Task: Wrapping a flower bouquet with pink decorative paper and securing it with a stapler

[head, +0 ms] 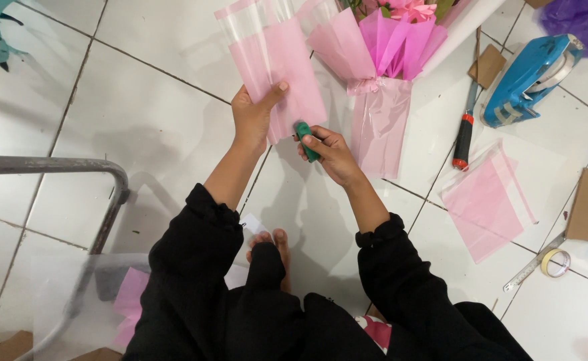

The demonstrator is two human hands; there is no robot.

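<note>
Left grip (252, 115) pinching pink sheet (286, 67) at lower edge | right grip (327, 148) closed round green stem (306, 139), just below sheet

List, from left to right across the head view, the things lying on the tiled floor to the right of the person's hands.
Pink bouquet → red-handled tool → pink-and-clear wrapping sheet → blue tape dispenser → small tape roll → brown cardboard piece.

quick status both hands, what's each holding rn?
Left hand: closed on the pink wrapping sheet, thumb on top.
Right hand: closed around a small green object at the sheet's lower edge; what kind of object cannot be told.
</note>
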